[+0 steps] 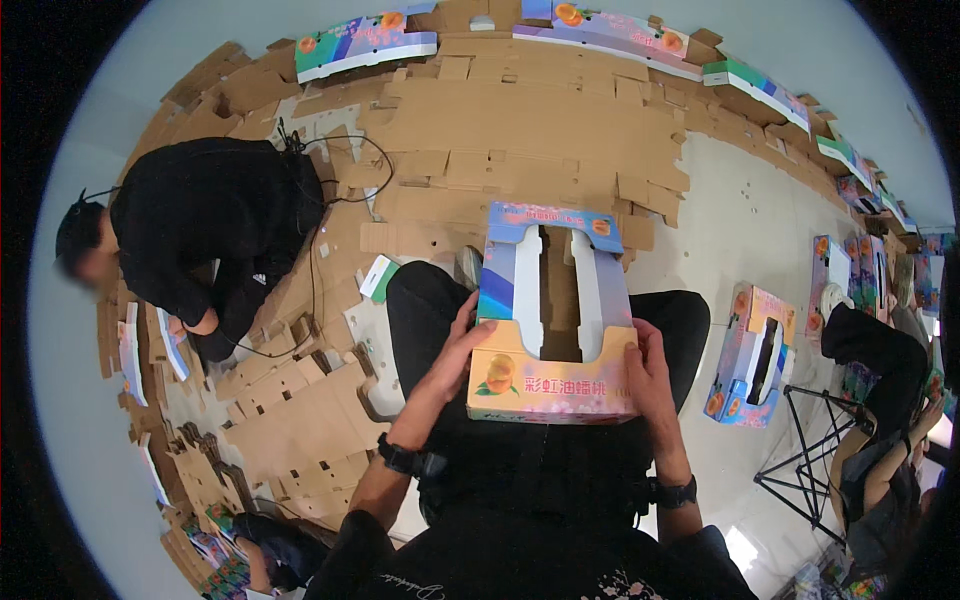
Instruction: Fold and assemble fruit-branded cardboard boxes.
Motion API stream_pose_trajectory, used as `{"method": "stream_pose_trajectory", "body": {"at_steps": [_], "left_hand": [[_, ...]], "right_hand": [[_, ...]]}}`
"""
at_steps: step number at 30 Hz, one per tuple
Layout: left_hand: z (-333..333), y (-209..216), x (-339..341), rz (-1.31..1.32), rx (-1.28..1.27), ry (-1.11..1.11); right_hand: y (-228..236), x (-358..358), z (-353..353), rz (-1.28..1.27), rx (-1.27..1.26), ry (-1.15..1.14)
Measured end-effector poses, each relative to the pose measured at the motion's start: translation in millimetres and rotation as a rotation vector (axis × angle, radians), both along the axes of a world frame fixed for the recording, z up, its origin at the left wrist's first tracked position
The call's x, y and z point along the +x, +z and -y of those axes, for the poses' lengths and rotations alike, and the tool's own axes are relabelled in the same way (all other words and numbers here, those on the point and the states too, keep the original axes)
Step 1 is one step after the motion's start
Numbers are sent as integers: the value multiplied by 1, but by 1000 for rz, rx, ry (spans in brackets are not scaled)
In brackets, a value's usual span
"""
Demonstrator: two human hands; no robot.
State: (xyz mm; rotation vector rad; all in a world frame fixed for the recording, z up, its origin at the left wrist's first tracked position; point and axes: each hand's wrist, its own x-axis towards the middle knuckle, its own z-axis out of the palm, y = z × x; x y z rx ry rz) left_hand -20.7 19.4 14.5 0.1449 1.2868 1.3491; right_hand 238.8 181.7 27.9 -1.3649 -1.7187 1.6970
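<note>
A printed cardboard fruit box (555, 390) rests across my lap, blue at its far end and orange-pink at the near end, with peaches pictured on it. White flaps line its top, and a long gap between them shows the brown inside. My left hand (458, 350) grips the box's left side near the front corner, its thumb over the upper edge. On the opposite side my right hand (648, 372) clasps the near right corner, thumb on the orange panel. The fingers under both sides are partly hidden.
A similar box (752, 355) stands on the floor to my right, beside a black folding stool (810, 450). Flattened brown cardboard (530, 110) covers much of the floor ahead and left. A person in black (215, 220) bends over at the left; other people sit right and lower left.
</note>
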Motion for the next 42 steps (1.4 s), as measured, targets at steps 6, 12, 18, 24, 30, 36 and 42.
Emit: {"method": "stream_pose_trajectory", "body": {"at_steps": [6, 12, 18, 24, 30, 36, 42], "left_hand": [[-11, 35, 74, -387, 252, 118], [-51, 75, 132, -947, 437, 7], [-44, 56, 85, -720, 659, -609], [18, 14, 10, -980, 192, -191], [50, -11, -12, -891, 97, -17], [40, -14, -7, -1059, 107, -147], [39, -16, -13, -1015, 104, -118]], "right_hand": [[98, -12, 7, 372, 794, 106], [130, -22, 21, 346, 697, 78], [58, 95, -43, 272, 628, -229], [-18, 275, -114, 602, 640, -329], [-49, 347, -177, 1114, 1065, -238], [-89, 186, -196, 487, 916, -57], [-157, 24, -221, 331, 569, 41]]}}
